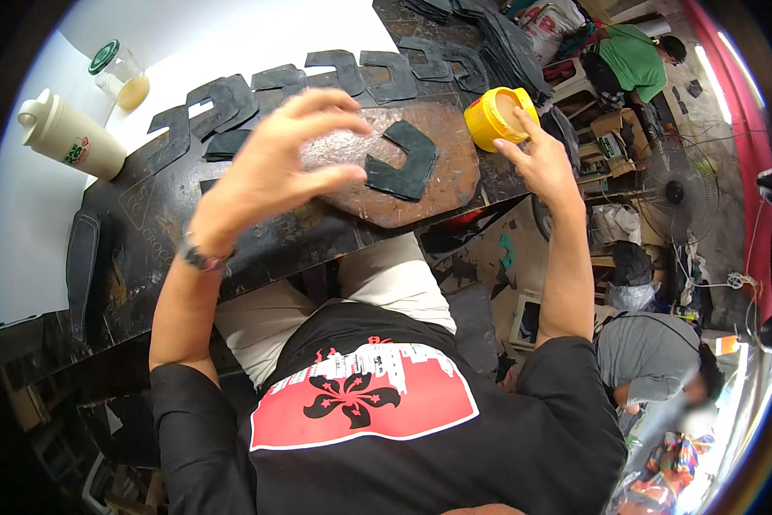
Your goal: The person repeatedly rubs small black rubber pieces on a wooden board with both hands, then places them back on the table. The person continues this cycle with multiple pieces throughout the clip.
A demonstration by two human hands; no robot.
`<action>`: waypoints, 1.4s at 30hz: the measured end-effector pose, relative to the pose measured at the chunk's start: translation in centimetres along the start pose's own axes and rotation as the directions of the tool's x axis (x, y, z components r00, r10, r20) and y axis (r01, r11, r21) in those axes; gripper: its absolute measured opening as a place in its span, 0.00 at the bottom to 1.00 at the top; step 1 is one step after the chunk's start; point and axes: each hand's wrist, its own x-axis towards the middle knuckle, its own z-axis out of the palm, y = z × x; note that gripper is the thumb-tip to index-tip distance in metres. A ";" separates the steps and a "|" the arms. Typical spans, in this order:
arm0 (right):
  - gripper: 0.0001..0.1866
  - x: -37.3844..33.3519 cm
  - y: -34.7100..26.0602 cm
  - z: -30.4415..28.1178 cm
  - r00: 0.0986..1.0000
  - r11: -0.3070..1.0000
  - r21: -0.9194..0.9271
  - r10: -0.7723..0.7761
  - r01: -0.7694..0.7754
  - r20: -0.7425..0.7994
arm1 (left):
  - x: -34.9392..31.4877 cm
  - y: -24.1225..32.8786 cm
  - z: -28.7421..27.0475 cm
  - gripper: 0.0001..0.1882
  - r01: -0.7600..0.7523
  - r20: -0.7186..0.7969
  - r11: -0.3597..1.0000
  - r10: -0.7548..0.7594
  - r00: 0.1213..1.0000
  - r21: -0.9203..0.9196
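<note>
A dark U-shaped piece [409, 163], apparently leather, lies on a worn brown slab [455, 163] on the workbench. My left hand [287, 150] hovers over the slab's left side, fingers curved and apart, holding nothing. At the slab's right stands a yellow tub [486, 124], tilted toward me in this view, with tan paste [510, 112] inside. My right hand [541, 159] is at the tub; its index finger reaches over the opening and the thumb is spread away near the rim. Whether the fingertip touches the paste I cannot tell.
More dark U-shaped pieces [334, 69] lie in a row along the bench [274, 232]. A cream tumbler [77, 142] and a green-lidded jar [124, 79] stand at the left. Stacked dark sheets [510, 56] lie at the far right. Two people work beyond, near a fan [674, 190].
</note>
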 end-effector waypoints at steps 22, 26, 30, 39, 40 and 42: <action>0.20 -3.8 -4.1 -0.4 0.999 0.948 -0.319 0.005 0.007 0.036 | -0.5 -4.0 6.9 0.16 -0.045 0.096 0.993 0.034 0.995 0.111; 0.24 -4.9 -4.3 1.4 0.981 0.981 0.150 -0.142 0.122 0.135 | -0.6 -4.0 7.3 0.13 -0.041 0.106 0.990 0.026 0.994 0.134; 0.29 -4.1 -4.8 7.6 0.919 0.828 0.407 -0.386 0.386 -0.085 | -0.7 -4.1 7.6 0.11 -0.032 0.085 0.990 0.021 0.996 0.139; 0.35 -2.7 -3.6 10.7 0.924 0.923 -0.045 -0.380 0.382 0.051 | -1.0 -3.8 7.5 0.10 -0.043 0.035 0.987 0.038 0.999 0.152; 0.35 -2.7 -3.5 10.5 0.918 0.918 -0.051 -0.389 0.394 0.082 | -1.2 -3.7 7.4 0.10 -0.033 0.030 0.987 0.029 0.999 0.158; 0.34 -3.1 -3.3 10.2 0.898 0.899 -0.056 -0.426 0.433 0.107 | -1.4 -3.6 7.3 0.10 -0.029 0.024 0.986 0.025 0.999 0.167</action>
